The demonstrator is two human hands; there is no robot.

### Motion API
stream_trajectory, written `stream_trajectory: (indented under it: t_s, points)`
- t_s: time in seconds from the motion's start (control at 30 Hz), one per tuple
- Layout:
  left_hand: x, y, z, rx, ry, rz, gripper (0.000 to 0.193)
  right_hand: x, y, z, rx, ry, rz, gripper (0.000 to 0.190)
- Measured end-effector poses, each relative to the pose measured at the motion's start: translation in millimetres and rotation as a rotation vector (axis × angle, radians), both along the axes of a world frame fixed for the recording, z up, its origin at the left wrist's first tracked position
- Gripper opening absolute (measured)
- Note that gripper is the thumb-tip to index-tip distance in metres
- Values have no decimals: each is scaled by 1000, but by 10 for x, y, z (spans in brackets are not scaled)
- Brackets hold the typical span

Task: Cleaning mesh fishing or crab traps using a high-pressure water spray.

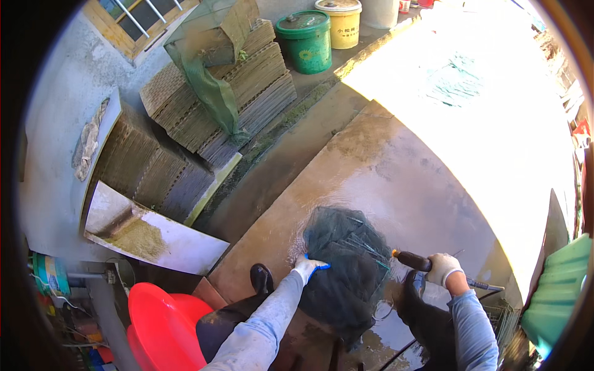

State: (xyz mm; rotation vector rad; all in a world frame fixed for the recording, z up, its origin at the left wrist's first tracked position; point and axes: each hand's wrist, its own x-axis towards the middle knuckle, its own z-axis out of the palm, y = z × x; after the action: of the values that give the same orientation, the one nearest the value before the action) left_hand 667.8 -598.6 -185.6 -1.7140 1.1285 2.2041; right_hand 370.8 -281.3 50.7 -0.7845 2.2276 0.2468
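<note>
A dark mesh net (345,273), bunched over what looks like a folded frame, lies on the wet concrete between my boots. My left hand (308,269), in a white glove with blue on it, grips the net's left edge. In my right hand (443,270), also gloved, is a black spray gun (412,260) with an orange tip. The gun points left at the net's right side, a short gap away from it. A black hose runs off near the right hand. Water spreads over the concrete around the net.
Red plastic basins (162,324) stand at the lower left, beside a leaning white board (162,236). Stacked corrugated sheets (222,92) line the wall. A green bucket (304,44) and a yellow bucket (341,23) stand beyond. A green plastic container (557,292) is at right.
</note>
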Motion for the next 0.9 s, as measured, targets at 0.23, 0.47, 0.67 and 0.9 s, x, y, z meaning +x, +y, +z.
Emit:
stream_trajectory:
  t_s: [0.23,0.47,0.67,0.9]
  points:
    - [-619,-725,2072,-918,-45,-565,60,-71,157,390,-79,25,-59,35]
    - [-831,-550,3687,-1924,-330,-456,48,-72,466,557,-130,57,-101,36]
    - [-728,212,2658,-1830,-415,-1039,72,-72,578,575,-181,93,-106,36]
    - [134,1401,1777,-543,24,-1936,81,74,414,500,-207,79,-67,36]
